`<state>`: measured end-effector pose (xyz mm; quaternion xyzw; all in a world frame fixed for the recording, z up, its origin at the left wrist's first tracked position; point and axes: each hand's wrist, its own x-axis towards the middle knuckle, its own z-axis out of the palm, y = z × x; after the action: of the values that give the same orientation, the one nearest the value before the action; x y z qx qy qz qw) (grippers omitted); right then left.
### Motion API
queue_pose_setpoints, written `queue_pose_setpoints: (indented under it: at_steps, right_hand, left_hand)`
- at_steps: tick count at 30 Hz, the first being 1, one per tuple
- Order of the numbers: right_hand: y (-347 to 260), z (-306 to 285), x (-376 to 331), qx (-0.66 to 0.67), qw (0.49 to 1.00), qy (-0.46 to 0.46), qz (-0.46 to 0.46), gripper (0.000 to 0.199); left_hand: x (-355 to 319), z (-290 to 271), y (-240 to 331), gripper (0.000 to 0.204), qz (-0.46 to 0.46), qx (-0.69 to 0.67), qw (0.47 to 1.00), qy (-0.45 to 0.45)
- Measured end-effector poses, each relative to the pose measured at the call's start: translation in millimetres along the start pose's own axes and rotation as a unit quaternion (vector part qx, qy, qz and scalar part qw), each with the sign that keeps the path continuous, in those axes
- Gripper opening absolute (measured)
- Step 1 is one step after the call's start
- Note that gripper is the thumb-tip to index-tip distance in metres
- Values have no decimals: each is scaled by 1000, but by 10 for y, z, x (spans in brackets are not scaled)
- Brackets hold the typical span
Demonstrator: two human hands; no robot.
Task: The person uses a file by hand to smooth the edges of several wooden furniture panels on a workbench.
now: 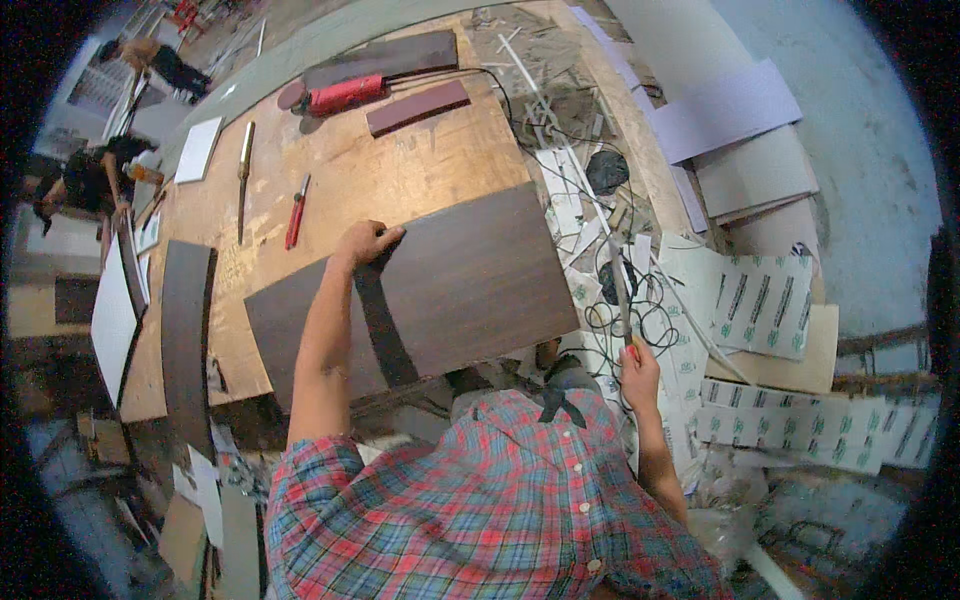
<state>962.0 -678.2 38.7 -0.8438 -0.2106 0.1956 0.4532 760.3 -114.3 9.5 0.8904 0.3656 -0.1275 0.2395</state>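
The left hand (365, 242) is gripping the far end of a dark strip (383, 325), fingers curled shut over it, pinning it across the dark brown panel (470, 285) on the workbench (400, 170). The right hand (640, 375) is closing around what looks like a long thin blade (618, 290). If that grip loosens, the strip could slide off line; the loose cables (625, 320) nearby could snag the blade.

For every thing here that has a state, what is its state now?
left hand: gripping the far edge of the dark panel
dark panel: flat on the workbench, overhanging its near edge
right hand: closed on a long thin tool
long thin tool: held, pointing away
red-handled pliers: lying untouched
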Motion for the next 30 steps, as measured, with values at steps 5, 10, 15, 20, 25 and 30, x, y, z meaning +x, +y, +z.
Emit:
queue_pose_setpoints:
  at_steps: [5,10,15,20,25,30]
  right_hand:
    - [175,-186,902,-118,986,-95,-71,34]
    - [102,-366,1437,-119,968,-204,-83,36]
    - [431,-363,1540,-78,981,-160,-82,33]
    - [322,-456,1518,-68,973,-222,22,39]
    - [263,-521,1499,-94,954,-269,-92,39]
    - [291,-721,1572,-235,885,-350,-196,43]
  left_hand:
    - [-179,79,11,67,-68,13,996,57]
    - [-152,9,240,63,-94,-6,993,72]
    - [67,190,496,61,-94,-35,990,95]
    - [175,-31,786,56,-113,16,992,53]
    - [171,-20,615,50,-12,93,987,133]
    - [46,370,837,48,-34,-26,984,176]
